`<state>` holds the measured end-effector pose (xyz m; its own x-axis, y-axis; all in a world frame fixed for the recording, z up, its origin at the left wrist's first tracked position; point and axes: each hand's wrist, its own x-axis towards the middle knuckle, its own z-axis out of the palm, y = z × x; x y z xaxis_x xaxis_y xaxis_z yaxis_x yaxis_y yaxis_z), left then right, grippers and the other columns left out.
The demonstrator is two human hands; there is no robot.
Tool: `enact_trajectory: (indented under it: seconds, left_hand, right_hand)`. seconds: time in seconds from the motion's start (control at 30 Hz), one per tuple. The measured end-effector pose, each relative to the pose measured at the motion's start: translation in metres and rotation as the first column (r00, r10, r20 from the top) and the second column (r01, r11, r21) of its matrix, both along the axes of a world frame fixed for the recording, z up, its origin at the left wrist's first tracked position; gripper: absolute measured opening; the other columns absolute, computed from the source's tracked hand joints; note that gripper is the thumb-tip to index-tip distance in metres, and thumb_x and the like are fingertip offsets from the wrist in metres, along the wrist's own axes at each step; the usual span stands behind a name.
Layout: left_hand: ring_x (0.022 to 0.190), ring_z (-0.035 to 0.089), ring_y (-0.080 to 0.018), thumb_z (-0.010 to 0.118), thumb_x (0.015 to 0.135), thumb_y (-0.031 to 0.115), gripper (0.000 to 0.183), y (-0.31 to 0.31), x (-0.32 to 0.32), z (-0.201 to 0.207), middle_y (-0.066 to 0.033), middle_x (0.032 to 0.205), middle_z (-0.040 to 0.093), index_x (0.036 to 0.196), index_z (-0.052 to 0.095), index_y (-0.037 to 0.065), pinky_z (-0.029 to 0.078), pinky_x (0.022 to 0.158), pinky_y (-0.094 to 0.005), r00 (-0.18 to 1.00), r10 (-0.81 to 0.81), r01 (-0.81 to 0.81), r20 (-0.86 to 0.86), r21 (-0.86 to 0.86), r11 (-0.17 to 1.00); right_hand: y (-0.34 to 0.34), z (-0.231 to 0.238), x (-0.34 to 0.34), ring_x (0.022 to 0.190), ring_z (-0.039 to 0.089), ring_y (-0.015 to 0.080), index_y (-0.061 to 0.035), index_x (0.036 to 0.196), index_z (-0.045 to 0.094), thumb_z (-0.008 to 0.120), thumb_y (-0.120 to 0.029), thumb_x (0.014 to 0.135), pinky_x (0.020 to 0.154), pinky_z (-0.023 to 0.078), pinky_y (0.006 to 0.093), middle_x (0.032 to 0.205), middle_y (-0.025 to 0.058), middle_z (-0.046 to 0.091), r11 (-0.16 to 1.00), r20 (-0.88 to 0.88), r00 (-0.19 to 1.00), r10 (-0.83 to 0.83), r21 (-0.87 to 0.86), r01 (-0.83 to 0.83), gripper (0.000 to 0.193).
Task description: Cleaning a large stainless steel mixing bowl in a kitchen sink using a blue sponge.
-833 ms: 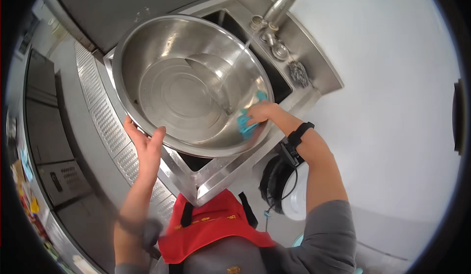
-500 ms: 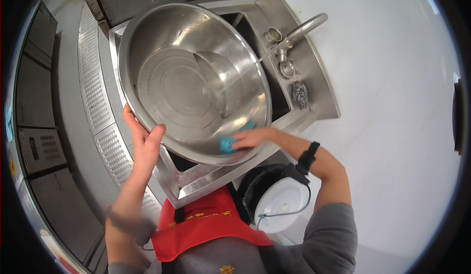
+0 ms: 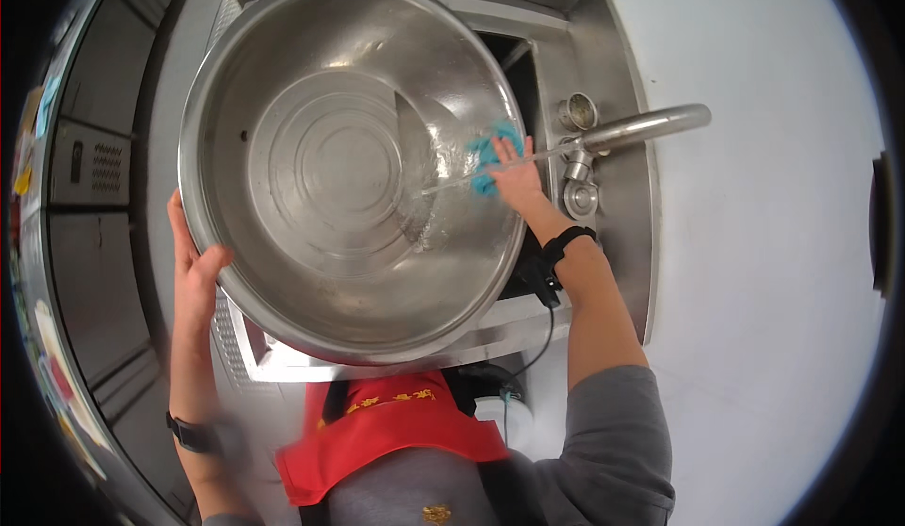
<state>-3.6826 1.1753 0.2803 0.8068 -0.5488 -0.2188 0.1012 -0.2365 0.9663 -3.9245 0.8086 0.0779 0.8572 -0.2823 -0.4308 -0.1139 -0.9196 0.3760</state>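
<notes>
A large round steel basin rests tilted over a metal sink. My left hand grips its rim at the near left, thumb on the inner side and fingers outside. Against the inner right wall my right hand presses a blue cloth, fingers spread over it. A thin stream of water runs from the curved faucet across my right hand into the basin, where a shallow pool lies on the right part of the bottom.
Right of the sink, a small metal cup stands beside the faucet's base, next to a white wall. Steel cabinets line the left. Below the sink's near edge is a white bucket.
My right hand has moved the blue cloth from the basin's near wall up along its right side. The view has shifted, and my left hand still holds the rim.
</notes>
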Motion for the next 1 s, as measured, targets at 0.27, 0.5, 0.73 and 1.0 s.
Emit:
enact_trajectory:
  seconds: [0.27,0.5,0.73,1.0]
  left_hand:
    - [0.09,0.049,-0.0192,0.047,0.064,0.008,0.07,-0.002,-0.01,-0.004,-0.0122,0.104,0.048,0.13,0.023,0.006,0.039,0.079,-0.0282,0.988,0.142,-0.142,-0.057,0.014,0.99]
    - [0.102,0.045,-0.0203,0.048,0.067,0.008,0.075,0.003,-0.007,-0.009,-0.0136,0.115,0.042,0.134,0.014,0.004,0.036,0.086,-0.0283,0.992,0.078,-0.079,-0.097,-0.008,0.997]
    - [0.099,0.044,-0.0173,0.046,0.066,0.002,0.073,0.01,-0.003,-0.01,-0.0107,0.111,0.043,0.132,0.015,0.002,0.036,0.085,-0.0263,0.991,0.06,-0.06,-0.123,-0.003,0.998]
    - [0.102,0.042,-0.0172,0.046,0.066,-0.001,0.072,0.004,0.0,0.0,-0.0107,0.114,0.04,0.131,0.016,0.003,0.033,0.087,-0.0251,0.978,0.041,-0.038,-0.205,0.015,0.999]
  right_hand:
    - [0.117,0.023,-0.023,0.11,0.039,0.0342,-0.0121,0.112,0.05,0.043,-0.038,0.079,0.094,0.031,0.0433,0.12,0.0167,0.041,0.651,-0.334,0.942,-0.011,0.713,0.261,0.042]
    - [0.256,0.02,0.096,0.129,0.006,0.0331,-0.0017,0.133,0.014,0.043,-0.017,0.079,0.106,0.006,0.0353,0.138,0.0223,0.01,-0.271,-0.163,0.986,-0.017,0.95,0.152,0.063]
    - [0.239,0.035,0.243,0.119,0.031,0.0327,-0.0106,0.133,0.02,0.054,-0.016,0.072,0.092,0.032,0.0411,0.137,0.0209,0.014,0.599,0.57,0.783,-0.248,0.726,-0.338,0.07]
    - [0.154,-0.019,0.255,0.121,0.025,0.0407,-0.007,0.134,0.014,0.044,-0.029,0.081,0.094,0.03,0.0459,0.135,0.0291,0.007,0.639,0.361,0.656,-0.663,0.73,0.243,0.065]
